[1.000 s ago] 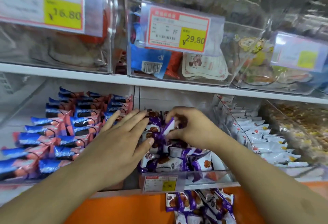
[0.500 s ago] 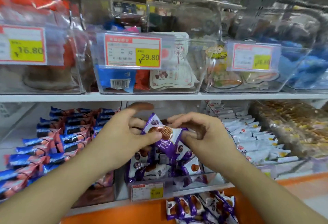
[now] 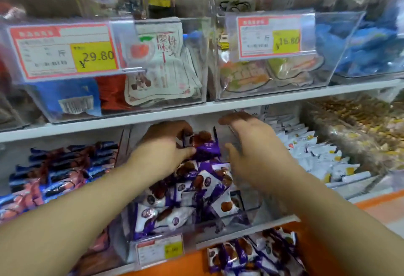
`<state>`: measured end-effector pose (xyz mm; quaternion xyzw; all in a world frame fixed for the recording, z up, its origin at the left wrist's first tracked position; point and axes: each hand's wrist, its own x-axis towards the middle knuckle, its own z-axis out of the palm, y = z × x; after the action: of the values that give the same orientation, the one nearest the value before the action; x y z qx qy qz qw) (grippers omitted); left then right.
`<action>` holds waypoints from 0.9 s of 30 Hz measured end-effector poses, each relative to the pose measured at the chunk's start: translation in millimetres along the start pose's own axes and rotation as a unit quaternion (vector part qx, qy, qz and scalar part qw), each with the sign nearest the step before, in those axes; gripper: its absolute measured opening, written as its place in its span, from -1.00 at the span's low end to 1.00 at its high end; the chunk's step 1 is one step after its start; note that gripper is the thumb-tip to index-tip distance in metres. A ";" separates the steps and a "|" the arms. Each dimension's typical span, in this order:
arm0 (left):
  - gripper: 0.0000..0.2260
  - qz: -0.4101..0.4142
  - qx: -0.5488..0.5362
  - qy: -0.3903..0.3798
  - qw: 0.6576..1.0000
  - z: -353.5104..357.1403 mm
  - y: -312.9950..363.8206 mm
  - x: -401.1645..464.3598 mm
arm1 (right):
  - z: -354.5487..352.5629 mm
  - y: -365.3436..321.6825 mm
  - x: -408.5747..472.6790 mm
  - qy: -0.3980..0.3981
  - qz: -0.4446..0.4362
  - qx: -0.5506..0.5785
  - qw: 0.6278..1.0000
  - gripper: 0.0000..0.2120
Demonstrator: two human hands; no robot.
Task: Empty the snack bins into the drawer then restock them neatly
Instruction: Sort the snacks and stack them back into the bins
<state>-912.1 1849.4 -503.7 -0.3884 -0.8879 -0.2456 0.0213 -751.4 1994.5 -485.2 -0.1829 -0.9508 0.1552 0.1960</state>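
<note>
A clear snack bin [image 3: 247, 212] on the lower shelf holds several purple-and-white snack packets [image 3: 203, 184]. My left hand [image 3: 161, 146] reaches into the back of the bin and pinches a purple packet [image 3: 206, 147] between thumb and fingers. My right hand [image 3: 251, 144] hovers just right of that packet with fingers extended and relaxed, holding nothing. More of the same purple packets [image 3: 242, 254] lie in the orange drawer [image 3: 190, 264] below the shelf.
Blue-and-red packets [image 3: 54, 175] fill the bin on the left, white packets [image 3: 317, 155] the bin on the right. The upper shelf [image 3: 196, 107] carries clear bins with price tags [image 3: 63, 50] close above my hands.
The view shifted left and closer. My right hand let go of the purple packet and opened; my left hand carried the packet toward the back of the bin.
</note>
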 end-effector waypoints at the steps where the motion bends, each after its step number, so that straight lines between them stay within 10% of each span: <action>1: -0.72 0.009 0.002 0.003 1.000 10.8 -2.6 12.4 | 0.0 3.5 0.0 0.003 -0.013 -0.020 1.000 -0.56; 14: -0.64 0.000 0.156 -0.056 0.986 101.3 -14.6 71.0 | 16.7 41.5 -2.8 -0.033 -0.095 -0.160 0.982 -0.54; 20: -0.76 0.081 -0.025 -0.118 0.989 67.6 10.8 40.7 | 15.7 39.0 -5.8 -0.014 -0.078 -0.099 0.992 -0.62; 23: -0.66 0.051 -0.018 -0.238 0.970 66.1 19.3 25.6 | 16.7 39.0 -5.7 -0.020 -0.074 -0.090 0.993 -0.64; 27: -0.84 -0.018 -0.125 -0.211 0.969 69.4 14.2 27.1 | 18.6 40.6 -7.0 -0.020 -0.068 -0.090 0.993 -0.64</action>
<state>-910.4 1907.4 -552.5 -0.4146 -0.8415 -0.2677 -0.2197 -741.7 2023.4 -518.6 -0.1312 -0.9748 0.0591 0.1703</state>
